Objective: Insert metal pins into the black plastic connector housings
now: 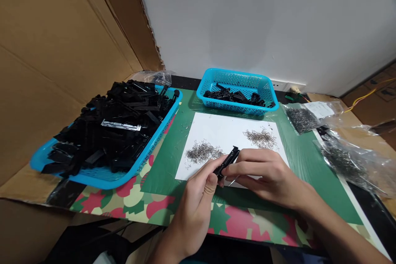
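Two hands meet at a long, narrow black plastic part [228,161] above a white paper sheet [222,124].
The left hand [198,204] is clamped on the part, which tilts with its far end up; the right hand [268,173] has its fingers bent against the part's near end, a thin silvery metal piece [234,180] showing below them, though what they grip cannot be told. On the sheet lie two piles of small bent metal wires, one left [202,151], one right [260,137]. A large blue plastic basket [139,172] heaped with black parts stands at left, a smaller blue perforated basket [236,107] beyond the sheet.
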Available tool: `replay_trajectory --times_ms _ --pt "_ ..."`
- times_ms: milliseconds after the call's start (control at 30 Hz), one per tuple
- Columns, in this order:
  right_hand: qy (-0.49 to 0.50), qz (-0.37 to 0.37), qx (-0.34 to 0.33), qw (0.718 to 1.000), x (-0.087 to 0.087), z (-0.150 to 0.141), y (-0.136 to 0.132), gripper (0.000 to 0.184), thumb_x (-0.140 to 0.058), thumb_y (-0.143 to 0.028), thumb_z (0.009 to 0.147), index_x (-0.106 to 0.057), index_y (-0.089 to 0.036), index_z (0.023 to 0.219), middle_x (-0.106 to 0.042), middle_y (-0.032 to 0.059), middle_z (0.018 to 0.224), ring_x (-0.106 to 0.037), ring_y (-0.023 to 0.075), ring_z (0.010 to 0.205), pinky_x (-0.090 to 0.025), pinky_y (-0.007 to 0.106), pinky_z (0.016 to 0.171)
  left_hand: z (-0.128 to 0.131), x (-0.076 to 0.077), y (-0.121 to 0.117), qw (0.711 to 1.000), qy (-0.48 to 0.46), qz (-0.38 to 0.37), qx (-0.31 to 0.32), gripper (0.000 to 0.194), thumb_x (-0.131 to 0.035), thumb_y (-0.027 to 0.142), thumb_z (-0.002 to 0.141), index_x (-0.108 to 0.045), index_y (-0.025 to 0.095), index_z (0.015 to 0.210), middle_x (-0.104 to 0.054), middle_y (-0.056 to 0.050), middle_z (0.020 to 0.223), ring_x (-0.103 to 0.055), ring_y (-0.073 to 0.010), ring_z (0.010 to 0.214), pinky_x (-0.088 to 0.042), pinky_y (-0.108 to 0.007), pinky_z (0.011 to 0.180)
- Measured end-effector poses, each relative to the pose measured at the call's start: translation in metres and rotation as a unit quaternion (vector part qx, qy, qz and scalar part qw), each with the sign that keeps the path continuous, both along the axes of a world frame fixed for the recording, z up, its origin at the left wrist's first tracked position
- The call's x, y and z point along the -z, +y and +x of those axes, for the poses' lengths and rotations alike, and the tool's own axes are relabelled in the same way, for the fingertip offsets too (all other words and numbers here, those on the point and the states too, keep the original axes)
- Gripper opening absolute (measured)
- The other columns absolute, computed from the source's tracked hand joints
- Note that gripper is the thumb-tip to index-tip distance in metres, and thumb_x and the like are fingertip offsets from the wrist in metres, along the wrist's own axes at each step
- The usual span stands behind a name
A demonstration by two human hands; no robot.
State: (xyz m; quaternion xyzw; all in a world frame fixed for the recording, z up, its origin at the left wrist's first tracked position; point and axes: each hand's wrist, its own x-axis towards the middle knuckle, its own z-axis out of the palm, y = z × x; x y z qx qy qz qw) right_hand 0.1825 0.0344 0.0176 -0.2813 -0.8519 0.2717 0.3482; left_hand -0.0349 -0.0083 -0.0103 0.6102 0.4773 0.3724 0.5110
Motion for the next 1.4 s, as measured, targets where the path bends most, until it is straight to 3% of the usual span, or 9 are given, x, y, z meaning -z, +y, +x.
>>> replay_trajectory --times_ms 100,233,400,500,633,833,1000,1133,1400 --pt "-0.007 0.022 0.023 0.999 0.000 0.002 0.002 0.020 -0.058 -0.015 0.105 -0.077 -0.019 0.111 -0.068 0.0047 0.082 -0.061 0.0141 0.069 -0.044 0.028 0.059 0.002 -0.003 0.001 1.000 0.019 0.001 0.000 0.044 -0.039 0.045 0.111 -0.063 0.033 0.146 -0.064 -0.006 0.146 -0.060 -0.0260 0.136 -0.054 -0.037 0.111" --pt "0.018 -0.021 0.032 0.999 0.001 0.009 0.006 0.019 -0.059 -0.012 0.103 -0.076 -0.020 0.106 -0.071 0.0044 0.086 -0.063 0.0135 0.071 -0.046 0.027 0.061 0.005 -0.004 0.005 0.990 0.102 0.087 -0.044 0.040 -0.051 0.042 0.107 -0.060 0.037 0.145 -0.058 -0.006 0.144 -0.059 -0.0249 0.131 -0.051 -0.034 0.109" --pt "0.016 -0.035 0.034 0.999 0.007 0.014 0.009 0.017 -0.062 -0.014 0.104 -0.078 -0.018 0.105 -0.071 0.0048 0.086 -0.063 0.0133 0.071 -0.046 0.027 0.062 0.011 -0.002 0.012 0.974 0.131 0.175 -0.065 0.021 -0.068 0.036 0.099 -0.069 0.030 0.119 -0.068 -0.003 0.109 -0.065 -0.0190 0.092 -0.054 -0.027 0.079" --pt "-0.007 -0.037 0.032 0.999 0.008 0.013 0.009 0.014 -0.064 -0.019 0.104 -0.078 -0.018 0.107 -0.070 0.0047 0.085 -0.062 0.0142 0.073 -0.046 0.028 0.064 0.013 0.002 0.014 0.965 0.141 0.212 -0.070 0.007 -0.071 0.030 0.098 -0.070 0.026 0.104 -0.070 -0.001 0.095 -0.063 -0.0167 0.079 -0.052 -0.027 0.073" --pt "-0.046 -0.036 0.055 0.997 0.007 0.014 0.011 0.019 -0.062 -0.021 0.105 -0.076 -0.020 0.116 -0.068 0.0050 0.087 -0.061 0.0167 0.078 -0.049 0.030 0.071 0.013 0.009 0.016 0.945 0.168 0.267 -0.089 0.008 -0.072 0.019 0.095 -0.072 0.024 0.102 -0.075 -0.001 0.097 -0.069 -0.0186 0.085 -0.053 -0.030 0.077" --pt "-0.033 0.058 0.092 0.994 0.012 0.014 0.013 0.023 -0.055 -0.014 0.106 -0.076 -0.020 0.115 -0.074 0.0101 0.105 -0.066 0.0217 0.095 -0.053 0.037 0.083 0.015 0.014 0.015 0.917 0.237 0.310 -0.077 0.016 -0.073 0.012 0.093 -0.074 0.022 0.105 -0.077 -0.003 0.099 -0.070 -0.0230 0.090 -0.051 -0.037 0.081" --pt "0.095 -0.080 0.177 0.976 0.007 0.001 0.006 0.013 -0.062 -0.019 0.104 -0.074 -0.020 0.099 -0.078 0.0035 0.093 -0.073 0.0159 0.085 -0.057 0.027 0.078 0.018 0.012 0.012 0.899 0.271 0.338 -0.060 0.015 -0.069 0.010 0.096 -0.071 0.018 0.108 -0.074 -0.003 0.094 -0.067 -0.0220 0.085 -0.046 -0.037 0.077" --pt "0.123 -0.217 0.168 0.954 0.005 -0.010 0.002 0.018 -0.062 -0.027 0.104 -0.072 -0.019 0.092 -0.076 0.0022 0.084 -0.072 0.0145 0.076 -0.056 0.024 0.069 0.019 0.009 0.009 0.895 0.279 0.345 -0.049 0.013 -0.066 0.007 0.097 -0.070 0.017 0.103 -0.072 -0.003 0.092 -0.064 -0.0219 0.084 -0.043 -0.036 0.075" --pt "0.075 -0.205 0.155 0.964 0.005 -0.011 0.001 0.023 -0.062 -0.027 0.104 -0.072 -0.019 0.086 -0.071 0.0001 0.077 -0.065 0.0123 0.069 -0.047 0.024 0.064 0.021 0.009 0.009 0.893 0.279 0.352 -0.038 0.012 -0.063 0.005 0.098 -0.069 0.016 0.098 -0.069 -0.004 0.089 -0.060 -0.0214 0.082 -0.038 -0.036 0.073"
